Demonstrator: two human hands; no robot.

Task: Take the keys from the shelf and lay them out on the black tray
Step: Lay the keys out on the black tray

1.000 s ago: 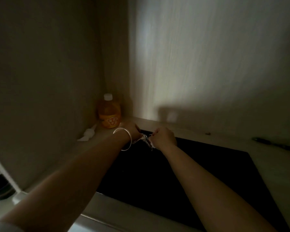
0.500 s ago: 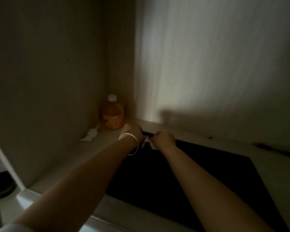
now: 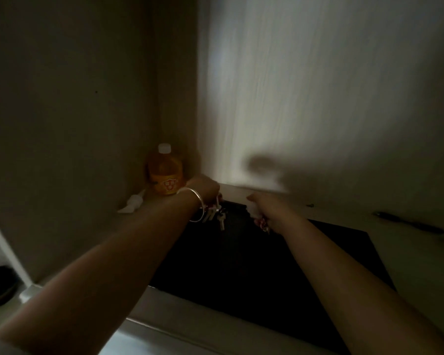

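Observation:
A black tray (image 3: 254,267) lies on a pale shelf (image 3: 408,252) inside a dim cabinet. My left hand (image 3: 205,188), with a silver bangle on the wrist, is closed on a bunch of keys (image 3: 219,217) that dangles over the tray's far left corner. To its right, my right hand (image 3: 267,208) is closed on a small pinkish key piece (image 3: 263,224) that hangs just below the fingers, above the tray's far edge. The two hands are apart.
An orange bottle (image 3: 166,172) with a white cap stands in the back left corner. A crumpled white tissue (image 3: 132,204) lies to its left. A dark pen (image 3: 410,222) rests on the shelf at right. The cabinet walls close in at left and behind.
The hands, held together over the keys before, have drawn apart. My right hand moved to the right with a small piece, while the bunch stays hanging from my left hand.

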